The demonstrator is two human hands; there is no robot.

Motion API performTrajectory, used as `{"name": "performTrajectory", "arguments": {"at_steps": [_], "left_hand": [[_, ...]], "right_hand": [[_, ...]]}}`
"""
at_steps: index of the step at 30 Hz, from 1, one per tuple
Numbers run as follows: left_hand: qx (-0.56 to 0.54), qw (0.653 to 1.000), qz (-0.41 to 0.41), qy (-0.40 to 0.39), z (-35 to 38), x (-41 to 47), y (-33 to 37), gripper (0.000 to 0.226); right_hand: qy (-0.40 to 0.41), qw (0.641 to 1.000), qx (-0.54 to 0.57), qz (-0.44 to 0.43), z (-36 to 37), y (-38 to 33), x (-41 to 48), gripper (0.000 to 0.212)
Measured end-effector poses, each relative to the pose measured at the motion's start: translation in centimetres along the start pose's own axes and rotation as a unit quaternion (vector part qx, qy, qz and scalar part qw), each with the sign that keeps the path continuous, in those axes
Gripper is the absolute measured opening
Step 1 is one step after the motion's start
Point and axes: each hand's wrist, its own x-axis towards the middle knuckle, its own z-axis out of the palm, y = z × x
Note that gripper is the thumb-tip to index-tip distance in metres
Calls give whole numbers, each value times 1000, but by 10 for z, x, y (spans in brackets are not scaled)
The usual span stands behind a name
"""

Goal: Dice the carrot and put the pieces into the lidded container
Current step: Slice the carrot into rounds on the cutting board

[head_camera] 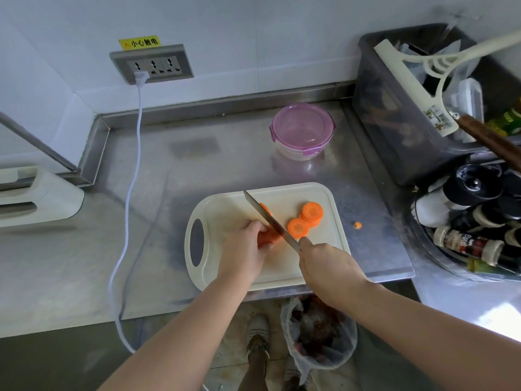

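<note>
Fingers of the left hand are curled down over the carrot, so it's pinned flat against the cutting board, near the board's middle. The right hand is wrapped tight around the knife. The handle is pretty much swallowed by the grip, and one finger is stretched up toward the base of the blade. The blade is angled across the carrot just beside the left fingertips, tip pointing away to the far left, edge set down into the orange.

A few round slices are already laid out on the board to the right of the blade, one flat and several stacked just behind it. One more piece can be made out on the far side of the blade. A tiny scrap is sat off the board on the steel surface, to the right.

The container is parked well behind the board, toward the back wall, with its pink lid clipped on. Nothing orange can be seen inside it.

Off to the left, a white cable is plugged into the wall socket and draped over the front edge of the surface.
</note>
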Motion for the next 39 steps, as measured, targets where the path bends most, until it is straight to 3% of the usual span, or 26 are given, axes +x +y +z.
{"name": "performTrajectory", "arguments": {"at_steps": [9, 16, 21, 23, 29, 32, 39], "left_hand": [[-55, 998, -5, -21, -1, 2, -3, 17], [-17, 1000, 1, -22, -3, 3, -3, 21], [-8, 1000, 4, -25, -5, -2, -5, 26], [2, 1000, 1, -19, -4, -3, -6, 32], [4, 1000, -8, -8, -3, 0, -4, 31], [-1, 1000, -9, -6, -3, 1, -3, 29], [-10, 1000, -14, -6, -4, 2, -2, 26]], "right_hand": [[-31, 999, 20, -2, 7, -1, 20, 29], [-25, 996, 74, 43, 14, -5, 29, 21], [-34, 967, 250, 40, -3, 14, 30, 23], [-24, 960, 273, 53, -7, 18, 24, 25], [42, 983, 177, 22, -10, 12, 3, 24], [49, 990, 129, 3, -10, 10, -4, 14], [51, 995, 84, -9, -9, 11, -3, 22]]}}
